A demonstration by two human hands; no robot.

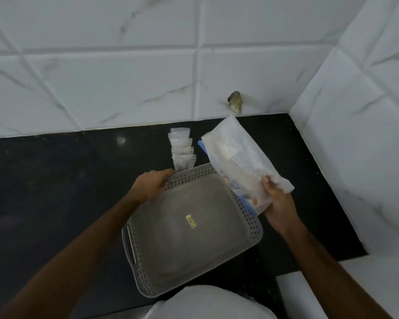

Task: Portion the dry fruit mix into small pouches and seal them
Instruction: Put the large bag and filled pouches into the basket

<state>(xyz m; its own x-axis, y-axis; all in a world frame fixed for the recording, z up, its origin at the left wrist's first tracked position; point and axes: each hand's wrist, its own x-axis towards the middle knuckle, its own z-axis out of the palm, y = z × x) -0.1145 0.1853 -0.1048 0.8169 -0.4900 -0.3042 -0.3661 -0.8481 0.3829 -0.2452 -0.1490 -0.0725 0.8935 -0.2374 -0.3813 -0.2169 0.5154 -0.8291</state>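
1. The tiled wall stood behind and to the right of a black worktop.
2. A grey perforated tray rested on the worktop in front of the person, its far end appearing raised; a small yellow sticker lay on its floor.
3. A large clear zip bag of dry fruit mix was held tilted above the tray's right rim, its blue zip edge toward the tray.
4. The right hand gripped the bag's lower end, thumb curled over the plastic.
5. The left hand gripped the tray's far left rim, fingers curled over the edge.
6. A row of small pouches lay overlapping on the worktop just beyond the tray, near the wall.
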